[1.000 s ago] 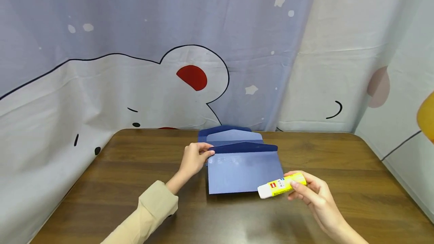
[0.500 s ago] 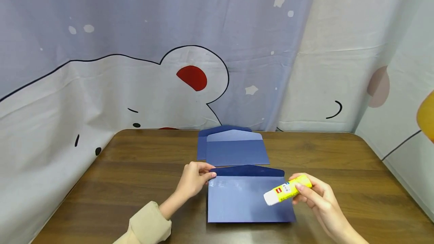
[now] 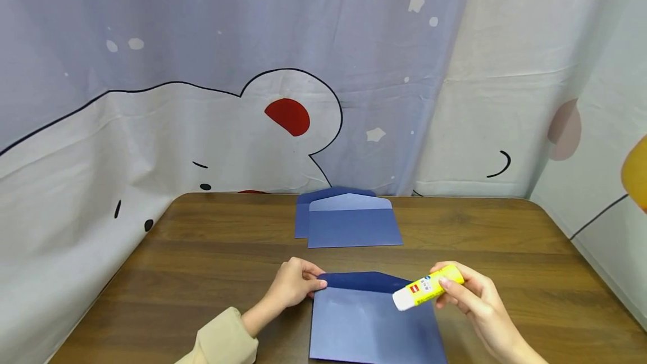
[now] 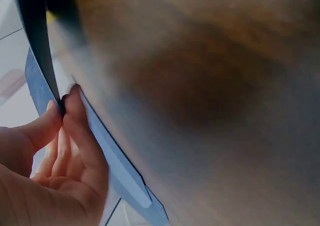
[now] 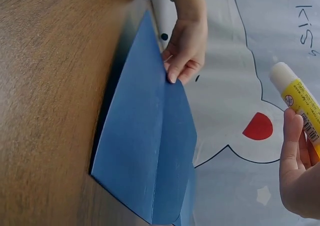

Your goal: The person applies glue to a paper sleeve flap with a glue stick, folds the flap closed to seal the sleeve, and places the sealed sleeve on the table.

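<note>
Your left hand (image 3: 294,285) pinches the blue envelope (image 3: 374,324) by its upper left corner, between your hands; your right hand (image 3: 477,301) grips a yellow glue stick (image 3: 427,287) apart from it. The label's print is too small; "KiS" (image 5: 304,30) marks the curtain (image 3: 379,72).

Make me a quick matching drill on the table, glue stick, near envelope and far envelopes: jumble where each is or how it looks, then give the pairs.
Things
1. table
2. glue stick
3. near envelope
4. far envelopes

Place, colour or state
A. blue, overlapping, lying towards the back
B. pinched by the left grip, its flap open
C. brown, with a wood grain
D. yellow with a white end, held in the right grip

Right pairs: 1-C, 2-D, 3-B, 4-A
</note>
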The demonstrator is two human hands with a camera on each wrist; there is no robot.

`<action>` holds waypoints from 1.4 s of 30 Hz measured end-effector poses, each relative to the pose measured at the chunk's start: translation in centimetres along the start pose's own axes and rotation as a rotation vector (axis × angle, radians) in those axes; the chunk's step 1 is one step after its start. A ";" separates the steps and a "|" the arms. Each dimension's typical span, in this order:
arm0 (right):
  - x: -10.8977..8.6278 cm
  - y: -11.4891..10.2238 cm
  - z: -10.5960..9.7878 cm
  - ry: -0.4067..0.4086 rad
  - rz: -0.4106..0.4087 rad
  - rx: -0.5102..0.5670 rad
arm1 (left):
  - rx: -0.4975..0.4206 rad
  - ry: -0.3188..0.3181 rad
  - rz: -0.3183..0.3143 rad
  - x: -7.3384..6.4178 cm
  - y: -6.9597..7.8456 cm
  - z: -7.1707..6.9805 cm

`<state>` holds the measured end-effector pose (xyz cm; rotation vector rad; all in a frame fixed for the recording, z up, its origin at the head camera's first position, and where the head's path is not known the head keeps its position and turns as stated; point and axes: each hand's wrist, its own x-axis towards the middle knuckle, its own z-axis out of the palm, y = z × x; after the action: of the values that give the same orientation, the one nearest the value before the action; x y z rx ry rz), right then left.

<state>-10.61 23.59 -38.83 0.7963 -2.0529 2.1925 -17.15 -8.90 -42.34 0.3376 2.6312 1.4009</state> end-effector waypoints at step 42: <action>1.8 -0.9 2.6 0.166 -0.060 -0.428 | 0.905 -0.548 0.452 -8.4 -0.4 5.4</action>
<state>-10.94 20.72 -37.33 0.5972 -2.2558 1.6325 -7.85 -7.03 -45.50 1.2495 2.5771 0.0070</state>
